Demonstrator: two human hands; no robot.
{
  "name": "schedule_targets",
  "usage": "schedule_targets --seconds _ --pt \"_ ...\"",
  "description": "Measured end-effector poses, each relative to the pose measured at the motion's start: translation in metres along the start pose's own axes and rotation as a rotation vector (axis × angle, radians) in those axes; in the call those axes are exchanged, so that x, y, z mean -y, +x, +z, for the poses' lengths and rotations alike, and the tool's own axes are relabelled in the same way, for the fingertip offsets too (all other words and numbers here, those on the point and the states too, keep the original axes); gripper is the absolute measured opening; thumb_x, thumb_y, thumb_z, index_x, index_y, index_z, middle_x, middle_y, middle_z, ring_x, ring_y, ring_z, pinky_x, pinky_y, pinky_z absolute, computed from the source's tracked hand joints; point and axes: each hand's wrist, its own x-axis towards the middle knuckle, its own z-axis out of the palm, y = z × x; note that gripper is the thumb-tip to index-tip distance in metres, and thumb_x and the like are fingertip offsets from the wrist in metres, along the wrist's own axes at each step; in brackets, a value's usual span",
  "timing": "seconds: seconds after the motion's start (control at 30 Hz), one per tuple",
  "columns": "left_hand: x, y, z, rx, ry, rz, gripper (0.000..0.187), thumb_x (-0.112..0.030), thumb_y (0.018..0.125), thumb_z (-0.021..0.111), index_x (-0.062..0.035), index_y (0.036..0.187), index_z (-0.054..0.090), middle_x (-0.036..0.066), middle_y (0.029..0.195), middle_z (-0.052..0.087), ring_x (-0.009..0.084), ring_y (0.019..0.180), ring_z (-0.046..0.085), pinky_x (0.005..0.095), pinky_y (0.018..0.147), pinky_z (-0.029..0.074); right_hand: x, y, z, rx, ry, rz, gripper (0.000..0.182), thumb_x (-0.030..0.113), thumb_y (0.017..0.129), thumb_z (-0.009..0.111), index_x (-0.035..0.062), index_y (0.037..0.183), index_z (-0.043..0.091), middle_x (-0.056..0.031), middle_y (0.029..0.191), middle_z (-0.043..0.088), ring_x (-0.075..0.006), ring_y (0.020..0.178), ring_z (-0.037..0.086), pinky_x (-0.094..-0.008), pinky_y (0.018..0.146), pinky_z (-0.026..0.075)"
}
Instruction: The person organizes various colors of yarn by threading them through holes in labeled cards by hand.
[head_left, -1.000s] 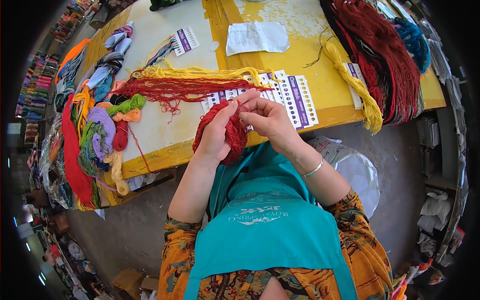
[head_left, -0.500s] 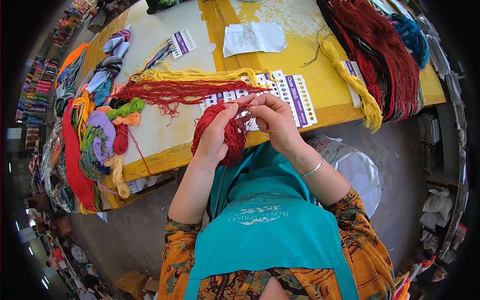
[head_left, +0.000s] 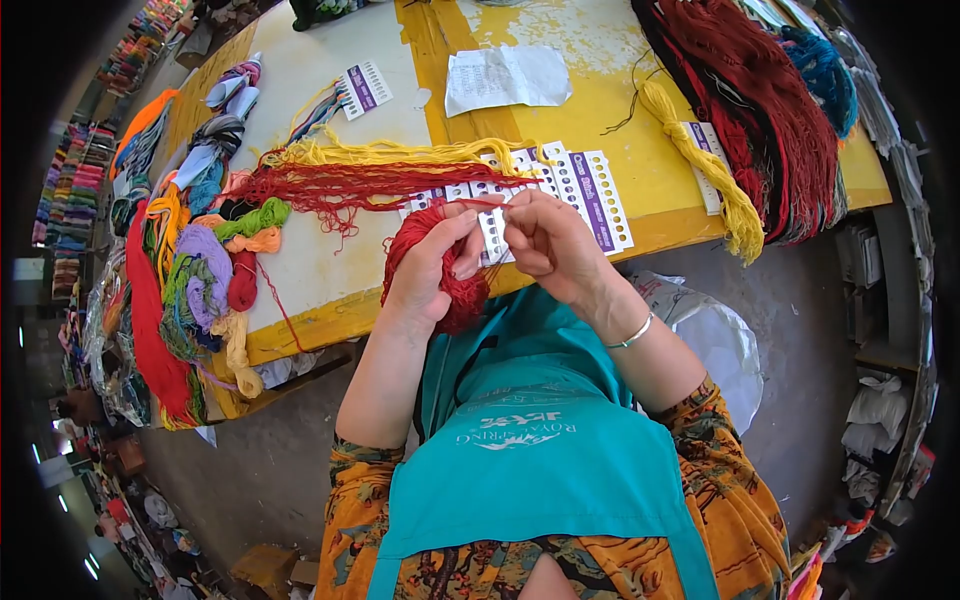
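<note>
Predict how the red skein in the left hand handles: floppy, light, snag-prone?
Probably floppy: the red skein droops around the left hand. Likely light for its size, being loose, fine strands. May snag, since those strands look bunched together.

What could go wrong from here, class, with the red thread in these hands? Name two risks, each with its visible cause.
The red strand running between the left hand and right hand might snag, as the red bundle looks densely bunched. The loose red threads on the table lie against yellow threads, so they could tangle.
</note>
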Motion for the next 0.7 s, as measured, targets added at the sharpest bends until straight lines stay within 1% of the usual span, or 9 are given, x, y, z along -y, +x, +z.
schedule_targets --seconds 0.07,0.13,0.2,0.23,0.33,0.4,0.47,0.6,0.7 --pt "-0.004 -0.004 -0.006 -0.014 0.064 -0.039 0.024 -0.019 0.095 0.051 0.0001 0.103 0.063 -0.004 0.056 0.045 0.0039 0.048 0.038 0.0189 0.046 0.03 0.01 -0.004 0.001 -0.005 -0.471 0.083 0.006 0.01 0.085 0.064 0.0063 0.086 0.059 0.0028 0.07 0.055 -0.0021 0.053 0.036 -0.0193 0.045 0.024" --pt "-0.012 -0.01 -0.017 -0.032 0.126 -0.077 0.023 -0.02 0.096 0.051 -0.0005 0.098 0.064 -0.004 0.054 0.044 0.0037 0.047 0.038 0.0186 0.045 0.029 0.014 -0.011 -0.003 0.024 -0.772 -0.059 0.006 0.009 0.085 0.066 0.0045 0.086 0.062 0.0041 0.068 0.054 -0.0017 0.056 0.04 -0.0191 0.047 0.027" --pt "-0.023 -0.018 -0.033 0.161 0.041 -0.101 0.025 -0.02 0.098 0.048 -0.002 0.092 0.063 -0.006 0.05 0.04 0.004 0.042 0.035 0.0198 0.039 0.026 0.029 -0.023 -0.012 0.085 -1.081 -0.287 0.006 0.008 0.085 0.065 0.0025 0.086 0.063 0.0014 0.074 0.059 -0.0039 0.065 0.049 -0.0192 0.057 0.036" --pt "-0.027 -0.026 -0.043 0.213 -0.15 -0.034 0.026 -0.021 0.099 0.045 -0.0033 0.091 0.063 -0.006 0.049 0.039 0.0044 0.038 0.033 0.0207 0.035 0.026 0.031 -0.027 -0.024 0.082 -0.917 -0.255 0.005 0.007 0.088 0.061 0.0025 0.086 0.063 -0.0021 0.089 0.065 -0.0098 0.085 0.057 -0.0249 0.078 0.044" --pt "-0.049 -0.044 -0.066 0.225 -0.771 0.18 0.03 -0.021 0.103 0.038 -0.0029 0.095 0.06 -0.004 0.048 0.04 0.0069 0.039 0.037 0.0199 0.039 0.032 0.036 -0.053 -0.042 0.049 -0.045 -0.418 0.011 0.009 0.092 0.051 0.0036 0.086 0.06 -0.0079 0.109 0.06 -0.0207 0.108 0.051 -0.0372 0.1 0.037" --pt "-0.061 -0.066 -0.097 0.137 -0.747 0.317 0.029 -0.021 0.102 0.039 -0.0025 0.092 0.058 -0.003 0.05 0.039 0.0065 0.04 0.037 0.0203 0.04 0.032 0.042 -0.076 -0.073 0.065 0.461 -0.347 0.013 0.011 0.094 0.047 0.0049 0.083 0.052 -0.0029 0.084 0.055 -0.0171 0.087 0.052 -0.0351 0.09 0.04" --pt "-0.067 -0.088 -0.123 0.019 -0.694 0.376 0.029 -0.022 0.102 0.04 -0.0038 0.086 0.055 -0.003 0.05 0.036 0.0061 0.039 0.034 0.0207 0.039 0.03 0.051 -0.098 -0.103 0.096 0.455 -0.392 0.016 0.011 0.094 0.046 0.0078 0.078 0.045 0.0008 0.066 0.038 -0.0117 0.065 0.042 -0.0284 0.071 0.04" --pt "-0.069 -0.125 -0.163 -0.158 -0.678 0.434 0.029 -0.022 0.102 0.042 -0.0075 0.077 0.05 -0.003 0.049 0.033 0.0053 0.039 0.03 0.0202 0.038 0.027 0.087 -0.157 -0.196 -0.294 0.138 -0.546 0.024 0.01 0.093 0.047 0.0099 0.07 0.041 0.0031 0.057 0.028 -0.0074 0.048 0.026 -0.0241 0.044 0.022" --pt "-0.079 -0.16 -0.215 -0.192 -0.713 0.559 0.027 -0.017 0.099 0.045 -0.0073 0.073 0.048 -0.004 0.049 0.033 0.0046 0.038 0.029 0.0199 0.037 0.026 0.133 -0.222 -0.289 -0.997 -0.049 -0.772 0.03 0.011 0.087 0.054 0.0137 0.062 0.039 0.0038 0.054 0.032 -0.0074 0.042 0.024 -0.0241 0.039 0.019"
